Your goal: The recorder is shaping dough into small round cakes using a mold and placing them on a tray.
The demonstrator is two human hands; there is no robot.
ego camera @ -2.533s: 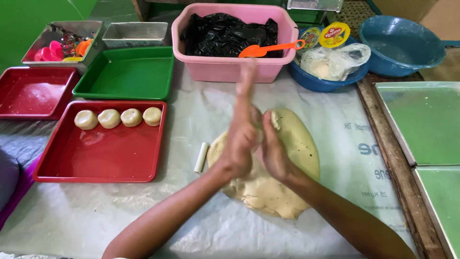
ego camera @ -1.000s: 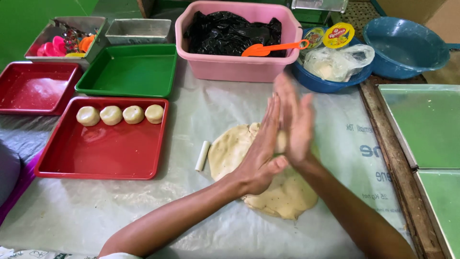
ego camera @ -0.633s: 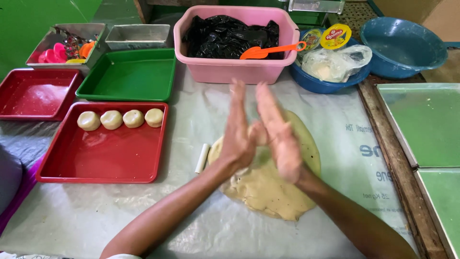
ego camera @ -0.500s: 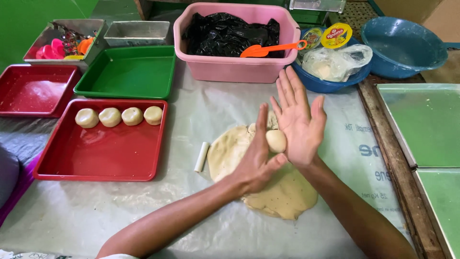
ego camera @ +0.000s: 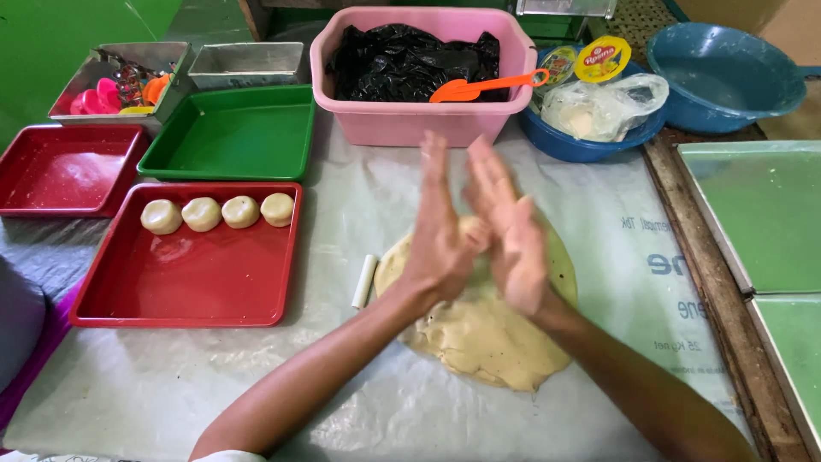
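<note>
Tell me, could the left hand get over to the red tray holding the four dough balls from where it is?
Probably yes. The left hand is pressed against the right hand over the flat dough; only bare plastic sheet and a small white stick lie between it and the red tray.

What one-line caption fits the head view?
Left hand and right hand press a dough piece above the dough slab.
</note>
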